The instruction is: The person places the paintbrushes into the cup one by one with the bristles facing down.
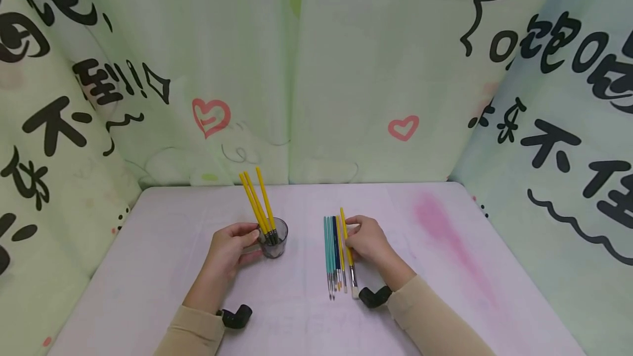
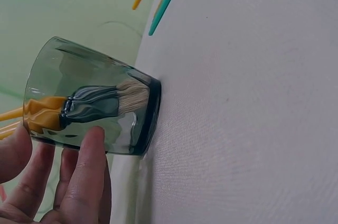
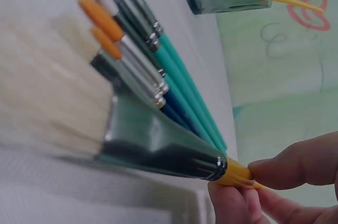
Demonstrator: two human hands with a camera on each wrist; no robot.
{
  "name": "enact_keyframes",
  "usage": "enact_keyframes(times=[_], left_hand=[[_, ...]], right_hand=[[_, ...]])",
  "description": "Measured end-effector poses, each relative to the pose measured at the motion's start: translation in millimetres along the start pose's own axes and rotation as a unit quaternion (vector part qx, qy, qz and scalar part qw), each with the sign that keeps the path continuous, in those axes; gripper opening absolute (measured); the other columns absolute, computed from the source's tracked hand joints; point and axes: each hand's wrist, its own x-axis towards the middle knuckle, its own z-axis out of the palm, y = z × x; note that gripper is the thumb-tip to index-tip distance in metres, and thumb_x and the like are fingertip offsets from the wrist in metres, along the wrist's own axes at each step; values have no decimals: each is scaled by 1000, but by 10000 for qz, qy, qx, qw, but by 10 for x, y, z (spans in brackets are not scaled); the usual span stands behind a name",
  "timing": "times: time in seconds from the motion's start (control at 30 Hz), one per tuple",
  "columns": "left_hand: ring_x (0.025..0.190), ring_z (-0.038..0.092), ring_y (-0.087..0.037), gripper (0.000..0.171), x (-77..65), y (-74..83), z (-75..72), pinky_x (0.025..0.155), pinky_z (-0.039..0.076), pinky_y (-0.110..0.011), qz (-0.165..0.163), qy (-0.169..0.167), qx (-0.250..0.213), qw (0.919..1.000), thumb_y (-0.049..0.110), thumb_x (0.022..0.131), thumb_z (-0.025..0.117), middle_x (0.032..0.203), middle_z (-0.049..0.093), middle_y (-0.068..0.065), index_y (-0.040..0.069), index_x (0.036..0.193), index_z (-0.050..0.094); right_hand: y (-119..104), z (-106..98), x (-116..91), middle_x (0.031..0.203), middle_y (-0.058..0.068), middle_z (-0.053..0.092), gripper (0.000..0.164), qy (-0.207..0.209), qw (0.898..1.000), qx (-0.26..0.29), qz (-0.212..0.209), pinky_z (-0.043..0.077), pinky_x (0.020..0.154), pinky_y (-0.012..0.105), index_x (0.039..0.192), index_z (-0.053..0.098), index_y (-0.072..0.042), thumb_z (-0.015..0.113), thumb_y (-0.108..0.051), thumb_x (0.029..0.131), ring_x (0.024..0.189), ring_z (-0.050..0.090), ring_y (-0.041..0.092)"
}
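My left hand (image 1: 229,249) holds a clear grey-tinted glass (image 1: 281,235) that stands on the table, thumb near the rim and fingers along its side. Inside the glass lean 3 yellow-handled paintbrushes (image 1: 257,202), bristles down, as the left wrist view shows through the glass wall (image 2: 79,65). Over on the right, my right hand (image 1: 368,240) pinches the handle of a wide yellow paintbrush (image 1: 350,257); its pale flat bristles (image 3: 53,86) fill the near side of the right wrist view. Just left of it lies a row of slimmer paintbrushes with teal (image 1: 327,246), navy (image 1: 336,235) and yellow handles.
The pale table (image 1: 296,312) has a pink smear (image 1: 445,229) on its right side. Light green curtains (image 1: 346,70) with black writing and pink hearts hang behind and on both sides. A black wrist device (image 1: 237,316) sits at each cuff.
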Motion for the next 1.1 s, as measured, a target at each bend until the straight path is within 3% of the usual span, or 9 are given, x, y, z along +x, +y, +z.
enact_keyframes(times=[0.43, 0.9, 1.1], left_hand=[[103, 69, -21, 30, 15, 3, 18, 92, 69, -47, -24, -26, -51, 10000, 6, 101, 73, 117, 67, -12, 0, 131, 72], [102, 69, -19, 33, -6, 46, 2, 93, 68, -46, -44, -64, -134, 9999, 5, 102, 73, 117, 67, -10, -2, 133, 69], [103, 69, -21, 32, -9, 46, 13, 92, 68, -45, -74, -44, -68, 9999, 5, 102, 73, 119, 66, -11, -1, 133, 69]], right_hand=[[-197, -60, -132, 109, 14, 60, 59, 41, 9944, 961, -446, 67, 62, 32, 146, 61, -11, 72, 4, 90, 86, 61, 24], [-474, 33, -182, 113, 13, 61, 58, 87, 9789, 1773, -1012, 70, 76, 44, 145, 62, -19, 76, 1, 93, 82, 67, 34], [-621, 45, -217, 116, 17, 61, 57, 40, 9692, 2064, -1345, 70, 72, 39, 145, 62, -20, 74, 2, 93, 78, 69, 24]])
